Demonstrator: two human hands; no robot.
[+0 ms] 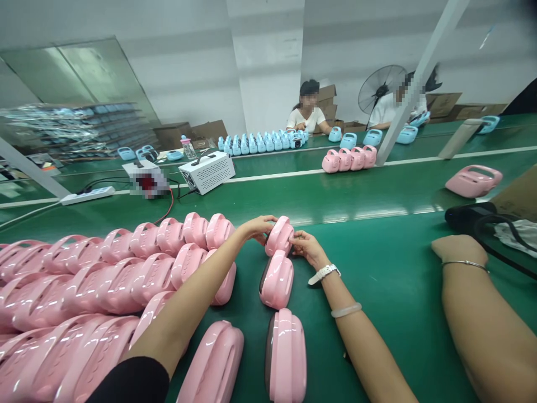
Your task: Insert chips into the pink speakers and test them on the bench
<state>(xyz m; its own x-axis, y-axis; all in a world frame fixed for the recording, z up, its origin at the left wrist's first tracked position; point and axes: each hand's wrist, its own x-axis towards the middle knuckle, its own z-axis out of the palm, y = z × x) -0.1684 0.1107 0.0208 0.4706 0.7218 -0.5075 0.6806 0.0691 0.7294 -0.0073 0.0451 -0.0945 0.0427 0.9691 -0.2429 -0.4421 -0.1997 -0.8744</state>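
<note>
Both my hands are at a glossy pink plastic case with a carry handle (279, 236), upright at the far end of a short column on the green table. My left hand (258, 226) grips its left and far side, with some fingertips hidden behind it. From the right, my right hand (309, 249) pinches its lower edge between thumb and fingers; a white watch is on that wrist. Just nearer stands a second pink case (277, 280), close against the held one. A third pink case (287, 356) with a dark front face stands nearer still.
Rows of pink cases (121, 280) crowd the left. Another person's forearm (474, 302) rests at the right, near a dark cable (482, 224). Beyond stand a white vented box (208, 170), several pink cases (349, 159), a slanted post (415, 84) and blue cases (260, 143) before two seated people.
</note>
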